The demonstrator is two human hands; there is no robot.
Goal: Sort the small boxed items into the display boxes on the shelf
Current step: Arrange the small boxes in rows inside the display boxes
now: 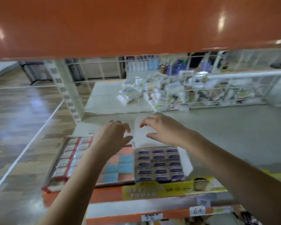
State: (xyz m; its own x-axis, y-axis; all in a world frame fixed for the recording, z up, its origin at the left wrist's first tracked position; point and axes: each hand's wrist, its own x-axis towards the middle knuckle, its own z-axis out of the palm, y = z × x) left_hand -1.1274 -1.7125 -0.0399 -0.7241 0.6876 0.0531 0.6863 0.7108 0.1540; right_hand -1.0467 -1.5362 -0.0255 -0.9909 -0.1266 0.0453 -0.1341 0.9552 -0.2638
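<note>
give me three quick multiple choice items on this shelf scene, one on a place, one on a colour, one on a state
1. Where does the white display box of purple-labelled small boxes sit relative to the tray of pink and blue square packs?
A. left of it
B. right of it
C. on top of it

2. What colour is the shelf panel overhead?
A. orange
B. green
C. black

3. What are the left hand and right hand doing?
A. each in a grip on a small box
B. hovering with fingers curled, holding nothing
C. resting flat on the shelf

Answers: 1 B, it lies on the tray's right edge; 2 A, the glossy panel is orange; 3 B, both hands show nothing held.
</note>
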